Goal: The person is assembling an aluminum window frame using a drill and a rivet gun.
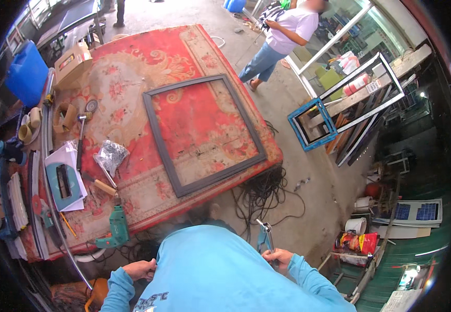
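Note:
My left hand (141, 270) is at the left edge of my light blue shirt (220, 275). Its fingers are curled in and partly hidden, so what they grip cannot be made out. On the other side of the shirt, my right hand (279, 258) is closed round a plier-like hand tool (265, 236) with a metal head and bluish handles, its head pointing up and away from me. Ahead of me a dark grey rectangular frame (159, 140) lies flat on the table, touched by neither hand. A green power drill (118, 226) rests at the table's near edge.
A red patterned cloth covers the table (116, 125). On its left are a hammer (81, 140), a plastic bag of small parts (112, 156), tape rolls and a cardboard box (73, 65). Black cables (264, 195) hang by the near corner. Another person (282, 36) stands beyond.

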Demonstrator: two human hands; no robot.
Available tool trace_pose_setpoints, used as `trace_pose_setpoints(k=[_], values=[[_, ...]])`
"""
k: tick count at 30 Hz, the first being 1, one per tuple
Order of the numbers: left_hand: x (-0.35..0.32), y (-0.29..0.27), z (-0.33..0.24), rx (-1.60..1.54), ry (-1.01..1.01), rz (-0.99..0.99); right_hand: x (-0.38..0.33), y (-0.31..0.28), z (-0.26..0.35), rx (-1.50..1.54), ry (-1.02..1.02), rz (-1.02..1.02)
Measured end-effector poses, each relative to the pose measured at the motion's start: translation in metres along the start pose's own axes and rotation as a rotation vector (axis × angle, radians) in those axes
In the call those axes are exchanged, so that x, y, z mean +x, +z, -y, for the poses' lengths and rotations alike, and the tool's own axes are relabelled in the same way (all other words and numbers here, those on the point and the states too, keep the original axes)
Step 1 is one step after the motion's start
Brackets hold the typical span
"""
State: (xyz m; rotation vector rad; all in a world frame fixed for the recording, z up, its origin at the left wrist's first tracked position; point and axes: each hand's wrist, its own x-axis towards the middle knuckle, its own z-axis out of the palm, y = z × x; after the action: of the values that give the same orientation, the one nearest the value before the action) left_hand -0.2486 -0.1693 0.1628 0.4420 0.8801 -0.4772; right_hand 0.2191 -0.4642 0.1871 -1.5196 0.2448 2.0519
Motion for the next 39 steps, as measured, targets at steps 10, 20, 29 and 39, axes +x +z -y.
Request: trace_pose_setpoints(k=[10,20,29,39], values=[[0.011,0.008,-0.029,0.172,0.414,0.046,0.001,0.017,0.031,-0.078,-0.067,0.033],[0.015,0.022,0.0,0.301,0.048,-0.061,-0.004,0.002,0.023,-0.447,0.038,-0.121],[0.026,0.035,-0.026,0.24,0.259,0.014,-0.003,0.011,0.037,-0.266,-0.16,-0.084],[0.065,0.032,-0.063,-0.153,0.763,-0.385,0.034,0.028,0.069,-1.009,-0.509,-0.684]])
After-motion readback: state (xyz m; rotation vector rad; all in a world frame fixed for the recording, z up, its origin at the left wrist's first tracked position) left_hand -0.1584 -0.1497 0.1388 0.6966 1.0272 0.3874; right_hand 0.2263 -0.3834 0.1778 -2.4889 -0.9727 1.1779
